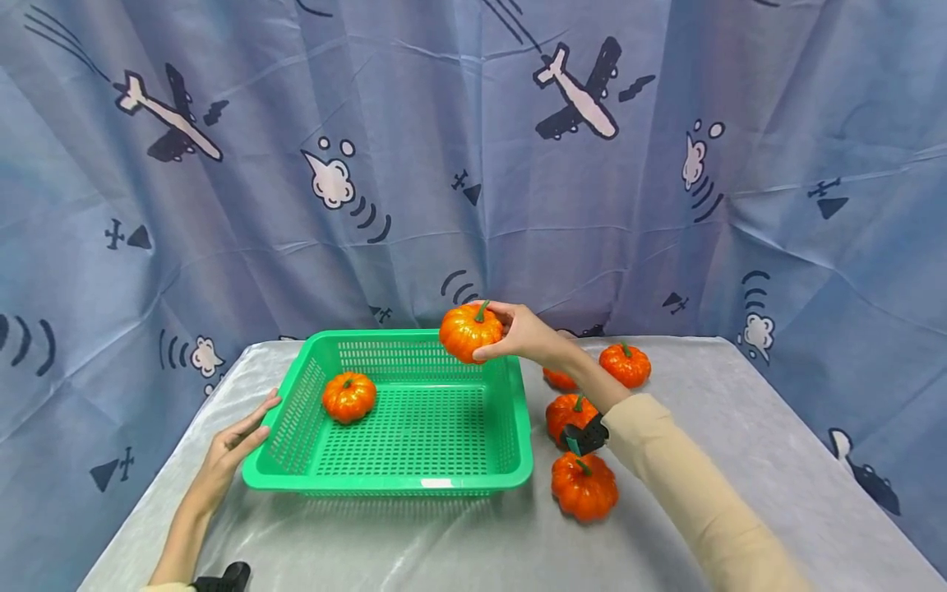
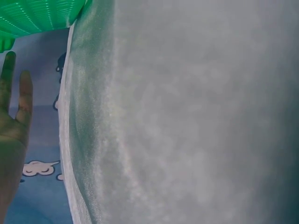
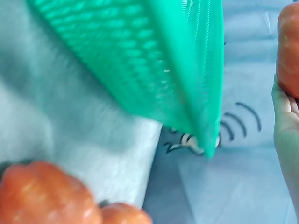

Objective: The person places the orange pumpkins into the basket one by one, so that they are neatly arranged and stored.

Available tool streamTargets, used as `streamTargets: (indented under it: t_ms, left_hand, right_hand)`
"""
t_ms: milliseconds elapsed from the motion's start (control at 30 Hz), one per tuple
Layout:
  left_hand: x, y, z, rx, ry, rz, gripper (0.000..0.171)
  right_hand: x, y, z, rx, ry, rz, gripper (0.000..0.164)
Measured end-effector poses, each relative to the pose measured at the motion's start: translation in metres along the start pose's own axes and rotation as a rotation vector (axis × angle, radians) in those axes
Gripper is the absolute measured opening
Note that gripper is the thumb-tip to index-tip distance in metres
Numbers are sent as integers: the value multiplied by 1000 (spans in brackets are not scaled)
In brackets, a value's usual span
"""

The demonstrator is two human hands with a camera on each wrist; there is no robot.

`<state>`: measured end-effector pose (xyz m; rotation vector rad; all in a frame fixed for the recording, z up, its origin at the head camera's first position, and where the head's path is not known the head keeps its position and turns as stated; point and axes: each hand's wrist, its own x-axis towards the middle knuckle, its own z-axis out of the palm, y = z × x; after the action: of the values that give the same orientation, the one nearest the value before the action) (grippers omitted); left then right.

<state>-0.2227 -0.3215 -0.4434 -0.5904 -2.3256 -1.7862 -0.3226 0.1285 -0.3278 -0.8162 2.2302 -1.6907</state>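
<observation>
A small orange pumpkin (image 1: 466, 335) with a green stem is held by my right hand (image 1: 527, 333), thumb on one side and fingers on the other, above the back right of a green plastic basket (image 1: 385, 483). In the right wrist view, that pumpkin (image 3: 289, 51) shows at the right edge, partly cut off. Inside the basket, toward the left, sits another pumpkin (image 1: 349, 398). My left hand (image 1: 225, 452) has its fingers extended at the basket's left rim. In the left wrist view, the hand (image 2: 14, 116) appears below the basket's underside (image 2: 42, 14).
Several more pumpkins stand right of the basket, including a front one (image 1: 584, 487) and a back one (image 1: 625, 365); my right forearm partly hides some. A silvery cloth covers the table (image 1: 710, 427). Behind it hangs a blue curtain (image 1: 444, 148) with airplane prints.
</observation>
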Motion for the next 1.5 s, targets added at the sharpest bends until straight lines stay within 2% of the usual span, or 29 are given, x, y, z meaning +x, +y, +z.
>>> streamTargets:
  t_ms: [167,367,600,867,1000,1167,1333,1500]
  left_hand:
    - [1,-1,-2,-13,-10,21,44]
    - [5,-2,-2,-18,-2,25,43]
    - [11,-4,0,-43,8,17,43]
    - [20,-7,6,-53,-18,20,43]
    - [18,-7,6,-52,-20,21,43]
    - [16,-3,4,-54,3,-11,44]
    - [13,-2,0,-51,-4,13,44]
    - [6,-3,-5,-40,22,14,43]
  right_hand:
    - [24,-13,12,10,-72,-44,70]
    - [49,-24,25,29,-97,-85,66]
    - [72,-27,45,77,-125,-93,69]
    - [92,-12,68,104,-168,-105,69]
    - [99,-3,87,99,-245,-103,70]
    - [105,6,110,96,-333,-83,70]
    - [109,14,131,70,-417,-69,70]
    - [112,24,152,80,-478,-42,69]
